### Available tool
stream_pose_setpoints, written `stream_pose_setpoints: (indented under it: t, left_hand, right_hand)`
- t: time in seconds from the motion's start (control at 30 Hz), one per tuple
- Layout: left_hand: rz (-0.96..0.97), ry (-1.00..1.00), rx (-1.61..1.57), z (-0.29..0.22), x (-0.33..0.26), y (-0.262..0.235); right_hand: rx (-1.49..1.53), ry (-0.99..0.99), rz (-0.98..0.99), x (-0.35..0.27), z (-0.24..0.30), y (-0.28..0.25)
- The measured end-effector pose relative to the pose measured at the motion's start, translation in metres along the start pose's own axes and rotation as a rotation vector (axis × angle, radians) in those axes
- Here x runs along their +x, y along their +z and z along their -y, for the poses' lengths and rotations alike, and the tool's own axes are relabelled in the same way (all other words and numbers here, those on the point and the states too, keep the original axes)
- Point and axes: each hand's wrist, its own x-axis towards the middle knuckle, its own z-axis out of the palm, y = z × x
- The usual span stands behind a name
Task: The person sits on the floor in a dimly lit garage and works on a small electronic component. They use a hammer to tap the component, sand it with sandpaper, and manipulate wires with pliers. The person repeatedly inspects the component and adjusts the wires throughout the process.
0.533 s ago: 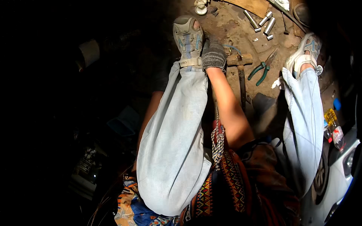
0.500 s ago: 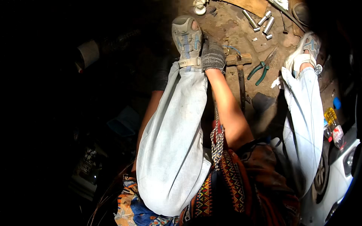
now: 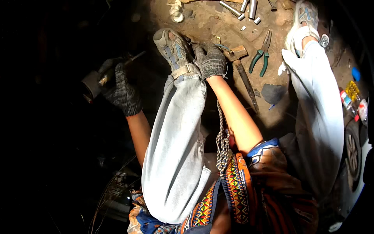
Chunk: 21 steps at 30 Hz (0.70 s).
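**Gloved hands busy at floor level, half of it in the dark**

Biggest thing here is the brown floor (image 3: 233, 31), with tools strewn over it. Next, the legs in pale jeans (image 3: 173, 148): the left one stretches up toward 12 o'clock, the right one sits out around 3. A boldly patterned top (image 3: 237, 187) fills 5 o'clock, and there's a spoked wheel (image 3: 352, 152) a bit past 3.

The grey left shoe (image 3: 175, 58) is close to 12, the right shoe (image 3: 306, 23) over at 2. A hammer (image 3: 243, 79) lies at 2 too, head just beside the glove at 1.

Hands, both in grey knit gloves: the left hand (image 3: 120, 89) is off at 10 in deep shadow, wrapped round a slim tool (image 3: 135, 57) whose pale pointed end sticks out toward 11. Too murky to say what kind. The right hand (image 3: 210, 61) is at 1, right beside the left shoe, fingers curled down; honestly can't tell if it's gripping anything.

Smaller bits: green-handled pliers (image 3: 263, 50) at 2, jaws aimed away from the person, plastic bottles (image 3: 346, 99) at 3, shiny metal cylinders (image 3: 253, 8) up at 1, and a little blue piece (image 3: 355, 74) between 2 and 3.
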Motion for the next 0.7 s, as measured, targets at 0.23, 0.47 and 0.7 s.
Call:
stream_pose_setpoints:
  t: [0.23, 0.47, 0.7]
  left_hand:
    - [0.392, 0.210, -0.143, -0.028, -0.009, 0.041]
    - [0.449, 0.026, -0.288, 0.015, -0.023, 0.055]
    - [0.474, -0.007, -0.299, 0.016, -0.019, 0.055]
  right_hand:
    - [0.008, -0.048, -0.018, -0.006, 0.002, 0.002]
    - [0.097, -0.096, 0.020, -0.004, 0.000, 0.014]
    - [0.101, -0.092, 0.043, -0.002, 0.004, 0.019]
